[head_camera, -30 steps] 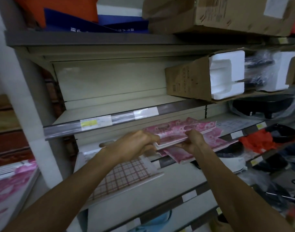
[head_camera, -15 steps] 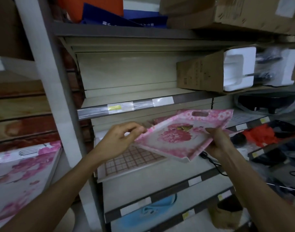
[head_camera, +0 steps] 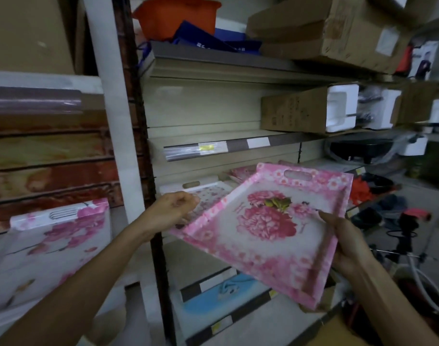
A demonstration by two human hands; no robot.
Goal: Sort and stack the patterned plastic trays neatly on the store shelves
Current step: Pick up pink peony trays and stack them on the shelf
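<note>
A pink floral tray (head_camera: 270,228) with a handle slot is held tilted in front of the shelves, its inside facing me. My right hand (head_camera: 348,243) grips its right rim, thumb on the inner face. My left hand (head_camera: 171,211) hovers at the tray's left corner with curled fingers; whether it touches the rim is unclear. Behind, on the middle shelf (head_camera: 223,146), lie a white checked tray (head_camera: 208,191) and more pink trays (head_camera: 240,172). A large floral tray (head_camera: 51,243) leans at the left.
A white upright post (head_camera: 111,116) divides the shelving. Cardboard boxes (head_camera: 293,112) with white foam sit on the upper shelf at right, an orange basin (head_camera: 176,13) on top. A blue item (head_camera: 213,300) lies on a lower shelf. Dark goods and cables crowd the right.
The pink tray has come off the shelf stack, moved down and toward me, and tilted up to face me. My view has swung left and closer.
</note>
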